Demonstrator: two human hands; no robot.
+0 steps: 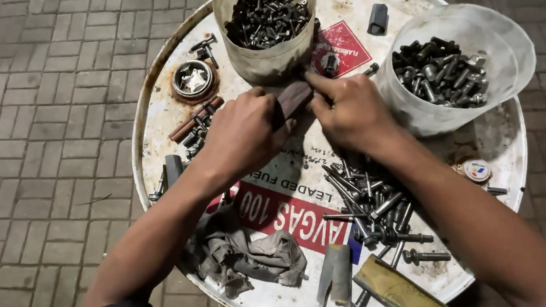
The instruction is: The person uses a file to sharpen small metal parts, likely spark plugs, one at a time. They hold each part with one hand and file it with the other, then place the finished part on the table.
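Now the left hand [243,134] is clenched around a brownish flat tool [293,99] over the drum top [157,117]. Touching its tip, the right hand [349,111] pinches something too small to make out. 2 tubs [259,63] of bolts stand just beyond, loose bolts [376,212] near the right wrist.

White drum top [165,108] (rust-stained), red label [294,218], grey rag [248,253]
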